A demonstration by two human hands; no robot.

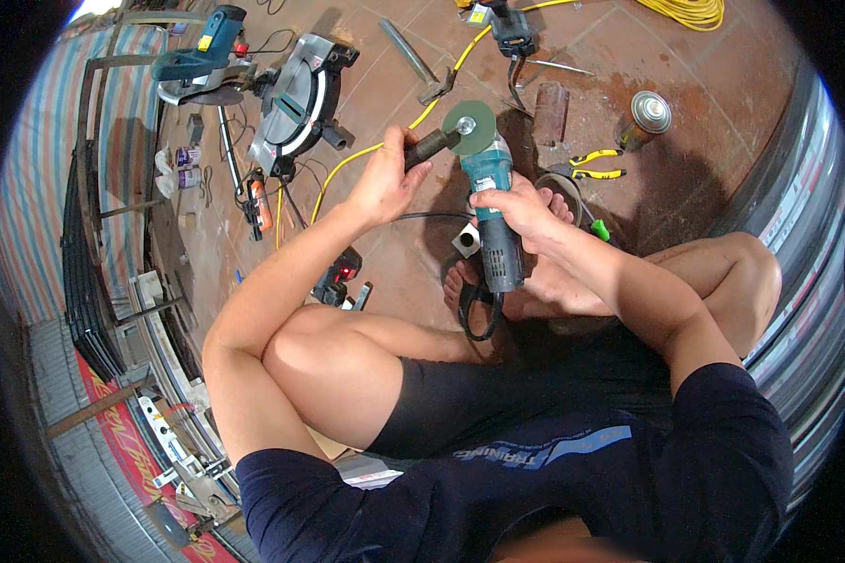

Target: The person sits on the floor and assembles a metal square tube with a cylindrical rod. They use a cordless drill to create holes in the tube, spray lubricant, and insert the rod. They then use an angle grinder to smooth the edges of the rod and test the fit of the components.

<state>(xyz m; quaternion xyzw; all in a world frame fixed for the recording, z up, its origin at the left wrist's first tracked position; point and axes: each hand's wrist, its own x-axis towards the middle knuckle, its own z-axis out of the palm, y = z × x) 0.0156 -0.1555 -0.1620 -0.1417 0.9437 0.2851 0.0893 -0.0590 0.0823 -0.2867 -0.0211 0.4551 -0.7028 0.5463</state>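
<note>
A teal and black angle grinder (pixel 491 188) is held in front of me above my bare feet, its green disc (pixel 471 125) facing up at the far end. My left hand (pixel 385 185) is closed around the black side handle (pixel 427 148), which points left from the grinder's head. My right hand (pixel 524 212) wraps the grinder's body, thumb across its top. The power cord (pixel 482 324) loops from the near end. By my feet, just left of the grinder, sits a short piece of square tube (pixel 466 241).
Far left stands a mitre saw (pixel 296 108). A hammer (pixel 409 58), a yellow cable (pixel 347 165) and a cordless tool (pixel 513 36) lie ahead. To the right are a rusty cylinder (pixel 551 114), a can (pixel 650 114) and yellow-handled pliers (pixel 596 167). Long metal stock (pixel 803 253) lines the right side.
</note>
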